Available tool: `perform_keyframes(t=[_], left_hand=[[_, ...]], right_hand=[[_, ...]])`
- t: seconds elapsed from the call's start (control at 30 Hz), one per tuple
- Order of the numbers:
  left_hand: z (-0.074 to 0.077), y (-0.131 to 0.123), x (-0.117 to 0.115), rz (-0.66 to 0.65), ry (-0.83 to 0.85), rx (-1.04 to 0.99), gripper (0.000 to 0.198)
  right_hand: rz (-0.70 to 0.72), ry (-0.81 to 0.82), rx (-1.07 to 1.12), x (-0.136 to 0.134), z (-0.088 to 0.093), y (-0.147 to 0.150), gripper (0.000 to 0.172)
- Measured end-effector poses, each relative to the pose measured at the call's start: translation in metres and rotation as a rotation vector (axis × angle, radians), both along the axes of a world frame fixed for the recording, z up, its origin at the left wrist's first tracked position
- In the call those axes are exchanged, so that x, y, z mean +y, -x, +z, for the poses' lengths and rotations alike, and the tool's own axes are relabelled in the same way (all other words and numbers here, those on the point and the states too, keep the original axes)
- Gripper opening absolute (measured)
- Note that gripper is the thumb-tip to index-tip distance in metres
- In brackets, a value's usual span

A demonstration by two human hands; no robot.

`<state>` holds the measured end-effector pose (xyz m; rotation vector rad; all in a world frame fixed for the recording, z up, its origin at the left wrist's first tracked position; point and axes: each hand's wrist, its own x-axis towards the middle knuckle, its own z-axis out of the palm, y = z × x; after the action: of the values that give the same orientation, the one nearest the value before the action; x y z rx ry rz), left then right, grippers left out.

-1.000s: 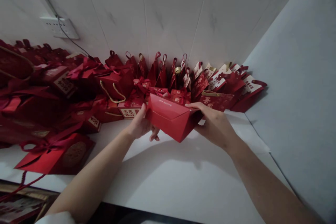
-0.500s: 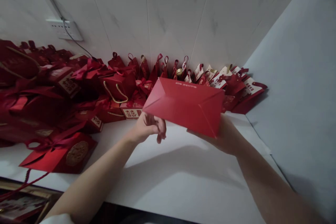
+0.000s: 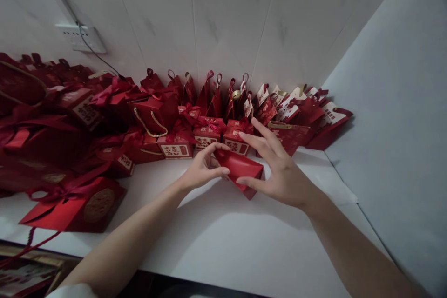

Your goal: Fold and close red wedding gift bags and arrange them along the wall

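A plain red paper gift box [image 3: 242, 170] rests at an angle on the white tabletop [image 3: 237, 247], between my two hands. My left hand [image 3: 206, 167] curls around its left end, index finger along the far edge and thumb on the near side. Over the right end, my right hand [image 3: 279, 167] is open, its fingers spread and raised, the thumb close to the box's top face. Whether that thumb touches cannot be made out. Just behind stand small red boxes with gold characters, one box [image 3: 206, 142] beside another box [image 3: 237, 138].
Red gift bags [image 3: 209, 98] with ribbon loops line the tiled wall. More ribboned boxes [image 3: 38, 135] are piled at left, with a bow-tied red box [image 3: 75, 205] near the front edge. A pale wall [image 3: 394, 116] bounds the right; a socket strip [image 3: 81, 38] hangs at upper left.
The red box has come down from in front of my face to the tabletop and turned. My right hand has opened and spread its fingers. The boxes behind now show.
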<state>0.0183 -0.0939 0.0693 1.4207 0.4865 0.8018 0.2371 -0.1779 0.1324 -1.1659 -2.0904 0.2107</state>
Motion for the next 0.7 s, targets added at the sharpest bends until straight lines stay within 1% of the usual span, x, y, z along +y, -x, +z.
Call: perform_keyframes(t=[0.07, 0.1, 0.17, 0.2, 0.23, 0.3, 0.37, 0.4, 0.47, 0.5, 0.57, 0.63, 0.7], left_hand=[[-0.002, -0.002, 0.0, -0.01, 0.058, -0.002, 0.062], [-0.003, -0.002, 0.002, 0.014, 0.092, -0.016, 0.063], [-0.001, -0.001, 0.007, 0.113, 0.168, -0.07, 0.061], [0.001, 0.0, 0.01, 0.168, 0.216, -0.103, 0.059], [0.003, 0.002, 0.014, 0.212, 0.275, -0.139, 0.056], [0.006, 0.006, 0.019, 0.255, 0.399, -0.204, 0.051], [0.006, 0.009, 0.022, 0.243, 0.482, -0.236, 0.046], [0.005, 0.01, 0.022, 0.223, 0.493, -0.235, 0.045], [0.001, 0.009, 0.02, 0.166, 0.465, -0.209, 0.047], [-0.001, 0.008, 0.018, 0.124, 0.437, -0.191, 0.049], [-0.005, 0.006, 0.015, 0.032, 0.381, -0.166, 0.058], [-0.007, 0.005, 0.013, -0.045, 0.337, -0.141, 0.074], [-0.007, 0.005, 0.012, -0.079, 0.287, -0.097, 0.091]], right_hand=[[-0.012, 0.066, -0.036, 0.002, -0.002, -0.003, 0.093], [-0.019, 0.096, -0.05, 0.003, -0.004, -0.004, 0.102], [-0.046, 0.171, -0.084, 0.005, -0.01, -0.008, 0.119], [-0.073, 0.209, -0.106, 0.007, -0.013, -0.009, 0.123], [-0.107, 0.237, -0.123, 0.009, -0.017, -0.009, 0.123], [-0.161, 0.244, -0.119, 0.012, -0.021, -0.008, 0.113], [-0.149, 0.176, -0.06, 0.013, -0.021, -0.005, 0.097], [-0.122, 0.123, -0.031, 0.013, -0.019, -0.004, 0.089], [-0.073, 0.021, -0.016, 0.01, -0.013, -0.001, 0.074], [-0.062, -0.015, -0.023, 0.008, -0.01, 0.0, 0.07], [-0.069, -0.057, -0.047, 0.004, -0.006, 0.001, 0.068], [-0.081, -0.078, -0.081, 0.002, -0.005, 0.001, 0.067], [-0.084, -0.107, -0.132, 0.002, -0.006, 0.002, 0.064]])
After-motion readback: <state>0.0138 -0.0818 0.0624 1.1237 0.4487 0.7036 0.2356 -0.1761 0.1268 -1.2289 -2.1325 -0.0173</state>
